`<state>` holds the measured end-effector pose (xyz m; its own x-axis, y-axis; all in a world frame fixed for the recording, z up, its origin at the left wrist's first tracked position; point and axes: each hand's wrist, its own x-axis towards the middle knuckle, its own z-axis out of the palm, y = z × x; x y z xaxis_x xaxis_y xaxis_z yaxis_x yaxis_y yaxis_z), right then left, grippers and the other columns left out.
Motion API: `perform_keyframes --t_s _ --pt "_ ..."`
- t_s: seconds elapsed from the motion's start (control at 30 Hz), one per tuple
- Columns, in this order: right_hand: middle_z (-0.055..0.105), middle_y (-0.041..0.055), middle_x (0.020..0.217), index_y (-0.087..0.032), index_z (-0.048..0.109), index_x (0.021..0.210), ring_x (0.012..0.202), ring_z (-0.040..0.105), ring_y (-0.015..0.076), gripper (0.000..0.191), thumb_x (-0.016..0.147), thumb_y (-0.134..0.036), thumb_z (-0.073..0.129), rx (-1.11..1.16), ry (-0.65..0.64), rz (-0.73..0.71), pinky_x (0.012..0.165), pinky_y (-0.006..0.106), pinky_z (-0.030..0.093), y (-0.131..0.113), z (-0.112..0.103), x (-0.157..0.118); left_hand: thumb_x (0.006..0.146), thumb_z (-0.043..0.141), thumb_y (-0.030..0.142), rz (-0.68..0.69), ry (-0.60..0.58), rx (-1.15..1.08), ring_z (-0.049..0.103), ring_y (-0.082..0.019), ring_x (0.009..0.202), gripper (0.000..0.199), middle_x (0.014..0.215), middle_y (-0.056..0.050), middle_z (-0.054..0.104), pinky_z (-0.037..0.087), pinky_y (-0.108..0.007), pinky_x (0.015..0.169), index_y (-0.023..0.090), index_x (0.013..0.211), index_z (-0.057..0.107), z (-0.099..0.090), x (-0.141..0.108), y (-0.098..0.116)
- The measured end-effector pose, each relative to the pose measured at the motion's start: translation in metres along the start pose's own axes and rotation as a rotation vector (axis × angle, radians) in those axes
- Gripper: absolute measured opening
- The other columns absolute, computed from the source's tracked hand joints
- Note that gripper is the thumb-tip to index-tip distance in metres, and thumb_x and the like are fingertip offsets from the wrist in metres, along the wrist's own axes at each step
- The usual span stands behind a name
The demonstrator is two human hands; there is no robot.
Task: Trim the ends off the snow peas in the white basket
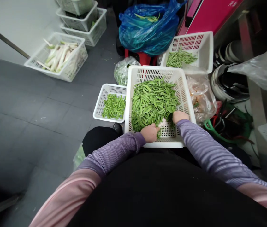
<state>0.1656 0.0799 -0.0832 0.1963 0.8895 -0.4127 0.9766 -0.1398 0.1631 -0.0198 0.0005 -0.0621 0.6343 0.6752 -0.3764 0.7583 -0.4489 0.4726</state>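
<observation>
Resting at the pile of flat green pea pods point(151, 101) in the large white plastic basket point(189, 105): left hand point(150, 133), right hand point(180, 116). Both partly curled; grip on any pod cannot be told.

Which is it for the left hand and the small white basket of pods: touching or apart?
Apart. The head view shows the left rim of the large basket between the left hand and the small basket.

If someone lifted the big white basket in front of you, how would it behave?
The basket has straight rims, suggesting fairly stiff plastic. Its green pods lie in a loose heap, so they would probably slide if it tilted. Few lie in its near right corner, so the load may pull away from there.
</observation>
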Motion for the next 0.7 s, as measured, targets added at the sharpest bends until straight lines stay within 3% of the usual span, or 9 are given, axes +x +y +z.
perform_keyframes --t_s 0.13,0.23,0.33,0.43,0.5,0.7 --pt "0.061 0.0254 0.097 -0.003 0.064 0.097 0.092 0.059 0.031 0.032 0.074 -0.007 0.042 0.008 0.006 0.029 0.072 0.039 0.045 -0.004 0.002 -0.003 0.076 0.041 0.018 0.026 -0.06 0.029 0.06 -0.021 0.086 0.029 0.094 -0.011 0.062 0.047 -0.031 0.073 0.014 0.095 0.062 -0.002 0.002 -0.003" --pt "0.062 0.0211 0.098 -0.008 0.063 0.101 0.091 0.06 0.0287 0.032 0.073 -0.016 0.048 0.05 0.038 0.001 0.071 0.034 0.045 0.01 -0.006 -0.021 0.077 0.041 0.017 0.011 0.014 -0.145 0.06 -0.019 0.078 0.023 0.085 -0.009 0.064 0.047 -0.029 0.069 0.013 0.085 0.062 -0.006 0.003 -0.002" --pt "0.065 0.0132 0.091 -0.016 0.061 0.101 0.085 0.06 0.0255 0.031 0.074 -0.028 0.051 0.203 0.147 -0.158 0.072 0.033 0.044 0.019 -0.013 -0.055 0.08 0.036 0.019 -0.069 0.073 -0.542 0.055 -0.01 0.056 0.022 0.07 -0.004 0.06 0.045 -0.021 0.055 0.012 0.081 0.058 -0.013 0.003 0.004" --pt "0.065 0.0076 0.09 -0.021 0.061 0.095 0.084 0.059 0.0225 0.024 0.075 -0.029 0.05 0.355 0.234 -0.421 0.075 0.032 0.043 0.017 -0.013 -0.093 0.083 0.033 0.021 -0.118 0.021 -0.872 0.043 -0.005 0.04 0.022 0.059 0.003 0.051 0.037 -0.017 0.042 0.013 0.079 0.052 -0.02 0.001 0.013" --pt "0.064 0.0071 0.091 -0.022 0.061 0.091 0.086 0.058 0.0224 0.02 0.075 -0.026 0.05 0.4 0.264 -0.521 0.076 0.032 0.043 0.013 -0.012 -0.111 0.082 0.033 0.019 -0.089 -0.01 -0.949 0.039 -0.004 0.038 0.019 0.054 0.005 0.046 0.033 -0.016 0.039 0.013 0.074 0.05 -0.024 -0.002 0.017" --pt "0.062 0.0057 0.086 -0.023 0.058 0.081 0.084 0.057 0.0217 0.013 0.071 -0.024 0.05 0.586 0.251 -0.598 0.076 0.033 0.042 0.007 -0.017 -0.131 0.076 0.037 0.013 0.017 -0.049 -1.041 0.034 -0.002 0.039 0.017 0.048 0.006 0.04 0.029 -0.014 0.04 0.013 0.062 0.047 -0.03 -0.016 0.021"
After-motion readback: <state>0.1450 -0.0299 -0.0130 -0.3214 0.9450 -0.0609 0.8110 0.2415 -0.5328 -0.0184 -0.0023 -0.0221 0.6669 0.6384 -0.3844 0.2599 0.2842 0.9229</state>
